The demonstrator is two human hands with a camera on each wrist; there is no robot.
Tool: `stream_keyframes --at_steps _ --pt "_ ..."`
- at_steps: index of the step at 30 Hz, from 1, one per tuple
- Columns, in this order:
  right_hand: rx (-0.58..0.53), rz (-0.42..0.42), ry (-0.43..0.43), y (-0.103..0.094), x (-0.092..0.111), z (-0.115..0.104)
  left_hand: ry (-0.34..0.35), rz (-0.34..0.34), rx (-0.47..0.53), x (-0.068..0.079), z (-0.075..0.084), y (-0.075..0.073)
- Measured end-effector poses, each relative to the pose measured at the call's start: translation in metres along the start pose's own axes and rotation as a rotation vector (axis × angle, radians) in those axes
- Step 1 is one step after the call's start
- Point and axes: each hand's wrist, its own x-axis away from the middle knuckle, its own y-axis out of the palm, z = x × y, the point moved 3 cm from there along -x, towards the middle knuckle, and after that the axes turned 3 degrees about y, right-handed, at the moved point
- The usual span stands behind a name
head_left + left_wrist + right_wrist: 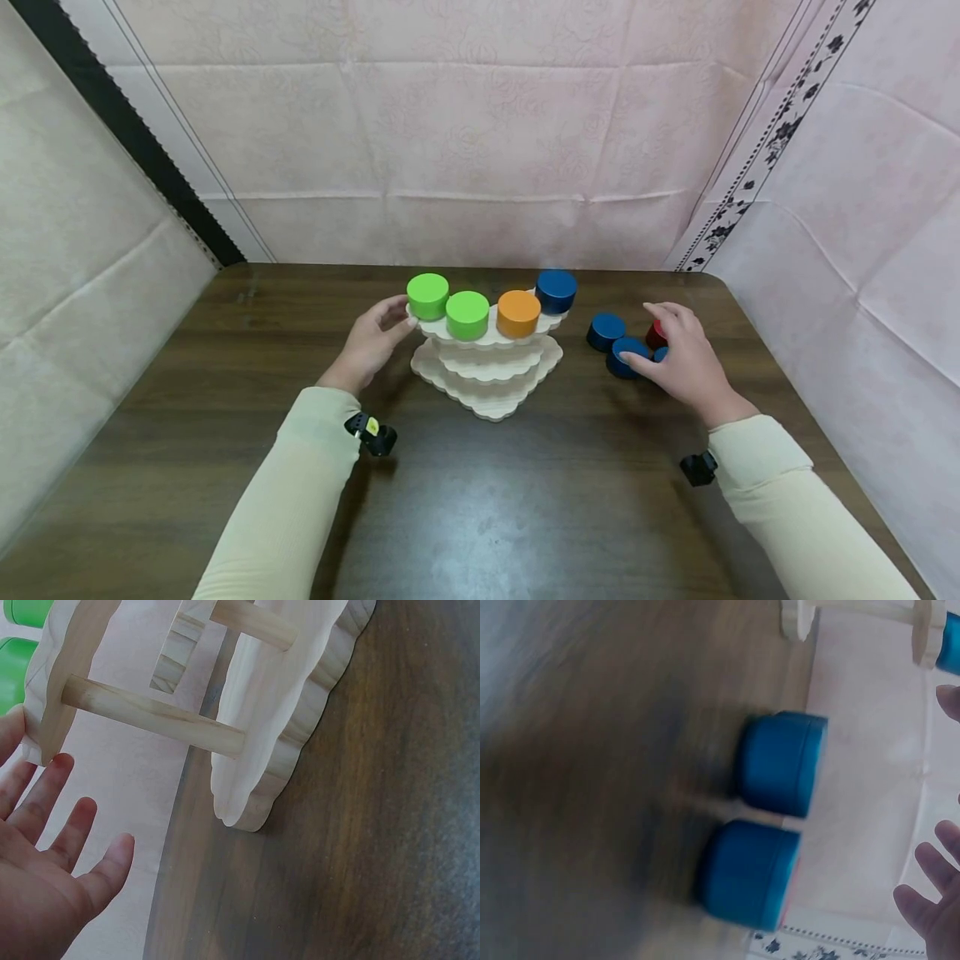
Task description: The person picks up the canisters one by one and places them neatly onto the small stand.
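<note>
A pale wooden three-tier stand (495, 363) with scalloped edges stands mid-table, its tiers joined by dowels (150, 716). On its top tier sit two green cylinders (428, 297), an orange cylinder (518, 314) and a blue cylinder (557, 292). My left hand (370, 342) pinches the left edge of that tier, thumb above and a finger underneath, other fingers spread. Over a cluster on the right, my right hand (684, 364) hovers with its fingers apart, holding nothing. Blue cylinders (780, 761) and a red cylinder (656, 335) lie there, partly hidden by the hand.
The dark wooden table (465, 508) reaches back to a pale cloth wall (480, 150). Cloth also rises along the left and right sides. Black wrist cameras (699, 468) are strapped at both sleeves.
</note>
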Motion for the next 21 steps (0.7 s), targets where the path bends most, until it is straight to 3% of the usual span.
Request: stream_keyframes --at_steps 21 --pt "0.006 -0.07 0.145 0.006 0.013 0.046 0.02 -0.009 0.005 -0.001 -0.002 0.0"
